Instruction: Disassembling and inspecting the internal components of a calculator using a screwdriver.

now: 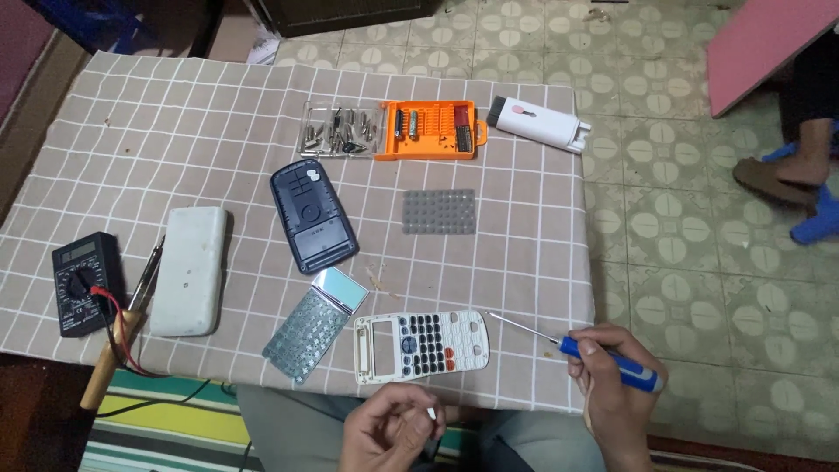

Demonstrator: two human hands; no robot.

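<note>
While the right hand (616,385) grips it, the screwdriver (577,345) shows blue handle — thin shaft.

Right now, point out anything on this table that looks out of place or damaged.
The calculator is in pieces: its white front shell has an empty display window, the dark back cover lies apart, and the circuit board with screen and grey key pad lie loose. Small debris is scattered near them.

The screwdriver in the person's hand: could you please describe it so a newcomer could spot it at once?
Look at the near right corner of the checked tablecloth. There the right hand holds a screwdriver, beside the white calculator front. Its blue handle and thin bare metal shaft set it apart.
</note>
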